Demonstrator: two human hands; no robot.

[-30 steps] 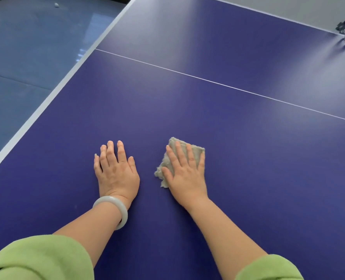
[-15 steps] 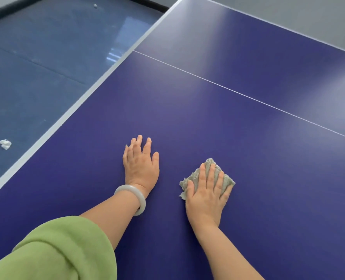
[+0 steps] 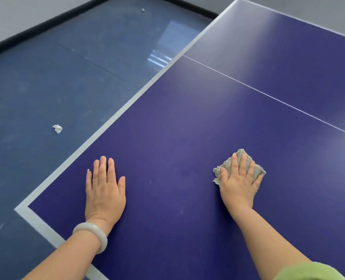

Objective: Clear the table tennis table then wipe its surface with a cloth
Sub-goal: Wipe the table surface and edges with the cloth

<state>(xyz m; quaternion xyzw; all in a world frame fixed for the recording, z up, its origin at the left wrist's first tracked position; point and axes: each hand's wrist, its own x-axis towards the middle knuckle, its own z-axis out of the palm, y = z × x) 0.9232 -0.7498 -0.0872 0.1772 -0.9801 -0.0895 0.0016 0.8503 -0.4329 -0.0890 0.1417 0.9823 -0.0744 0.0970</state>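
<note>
Your right hand (image 3: 240, 183) presses the grey cloth (image 3: 222, 168) flat; your left hand (image 3: 105, 190) lies flat, fingers straight, on the table tennis table (image 3: 177, 148).

Wide bare tabletop (image 3: 187, 128) btwn left hand (image 3: 105, 190) & right hand (image 3: 239, 184), also ahead of both

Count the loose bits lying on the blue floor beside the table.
2. A crumpled white scrap lies near the table, off its left edge; a small pale speck lies farther off, near the black baseboard. The table may hide others.
</note>
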